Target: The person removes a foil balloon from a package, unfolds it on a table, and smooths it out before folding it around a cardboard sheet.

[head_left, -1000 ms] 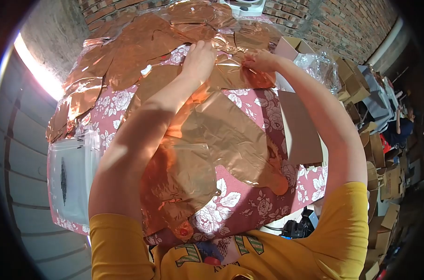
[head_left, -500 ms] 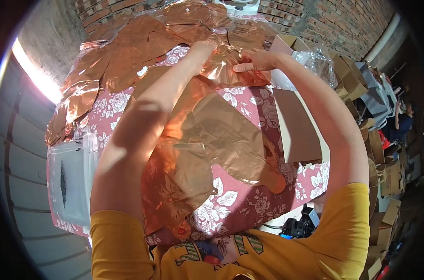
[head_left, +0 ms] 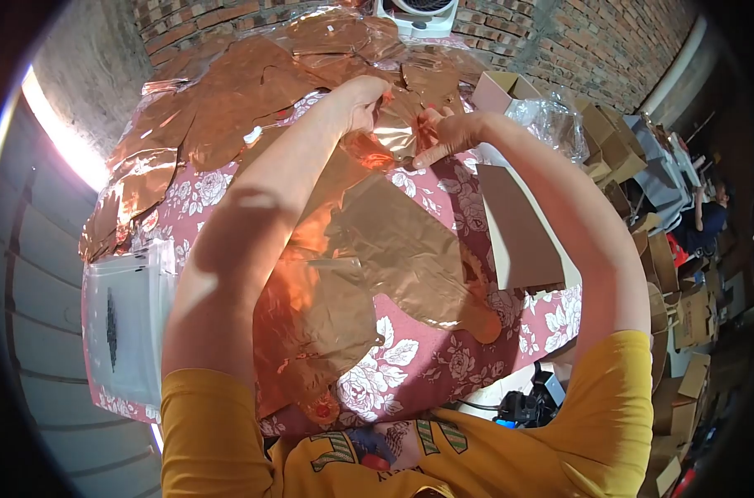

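A shiny copper-coloured flat foil balloon [head_left: 395, 124] is bunched between my two hands at the far part of the table. My left hand [head_left: 367, 101] is closed, pinching its left side near the top. My right hand [head_left: 450, 134] grips the right side, with fingers curled into the foil and the thumb pointing down-left along its lower edge. Nearer to me, another flat foil balloon [head_left: 402, 241] with rounded tabs lies spread on the flowered tablecloth [head_left: 377, 365]. More copper foil sheets [head_left: 236, 91] overlap across the back and left.
A clear plastic bag [head_left: 128, 324] lies at the left edge. An open carton [head_left: 503, 91], crumpled clear plastic [head_left: 551, 124] and a cardboard box [head_left: 522, 232] stand on the right. A white fan [head_left: 425, 21] is at the back. A person [head_left: 709, 212] and stacked cartons are beyond.
My right hand has moved slightly down and left, its thumb now lower. The held foil's right side has been drawn in, baring more tablecloth below it.
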A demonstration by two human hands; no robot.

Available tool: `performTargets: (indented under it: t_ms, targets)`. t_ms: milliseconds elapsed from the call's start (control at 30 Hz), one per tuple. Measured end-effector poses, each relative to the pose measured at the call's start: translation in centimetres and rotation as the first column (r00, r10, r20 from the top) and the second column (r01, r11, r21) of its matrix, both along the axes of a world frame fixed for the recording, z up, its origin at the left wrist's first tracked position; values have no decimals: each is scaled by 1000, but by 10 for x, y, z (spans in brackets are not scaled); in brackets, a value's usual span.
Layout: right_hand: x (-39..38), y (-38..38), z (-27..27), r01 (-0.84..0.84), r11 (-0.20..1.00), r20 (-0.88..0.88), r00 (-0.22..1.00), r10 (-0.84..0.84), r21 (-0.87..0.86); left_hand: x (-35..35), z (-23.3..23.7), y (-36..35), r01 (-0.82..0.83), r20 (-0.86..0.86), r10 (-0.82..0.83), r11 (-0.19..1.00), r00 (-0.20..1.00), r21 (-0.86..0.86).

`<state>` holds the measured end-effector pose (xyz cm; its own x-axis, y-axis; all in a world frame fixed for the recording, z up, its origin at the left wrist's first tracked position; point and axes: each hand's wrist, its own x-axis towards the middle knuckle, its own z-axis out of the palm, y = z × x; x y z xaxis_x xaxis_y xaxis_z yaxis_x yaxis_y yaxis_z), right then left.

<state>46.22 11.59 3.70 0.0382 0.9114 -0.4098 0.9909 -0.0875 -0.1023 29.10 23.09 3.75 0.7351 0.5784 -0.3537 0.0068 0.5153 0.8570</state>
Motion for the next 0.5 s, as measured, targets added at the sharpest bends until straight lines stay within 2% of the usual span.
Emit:
performTargets:
  t_ms: [100, 200, 333, 400, 500]
  targets:
    - [-18, -10, 17, -33, 999, 64, 997, 36, -42, -9, 19, -24, 15, 12, -15, 997, 1000, -72]
    - [-17, -6, 12, 24, 998, 26, 999, -22, -63, -8, 13, -21, 30, 90, -22, 995, 996, -91]
    - [-22, -7, 11, -24, 997, 44, 999, 28, -68, -6, 1, -11, 39, 143, -25, 995, 989, -93]
    - [-24, -9, 11, -32, 999, -82, 996, 30, -18, -4, -5, -5, -3, 198, 19, 997, 980, -80]
    - [-19, -1, 9, -34, 999, -65, 997, 35, 17, -10, -3, -13, 7, 193, 3, 999, 981, -53]
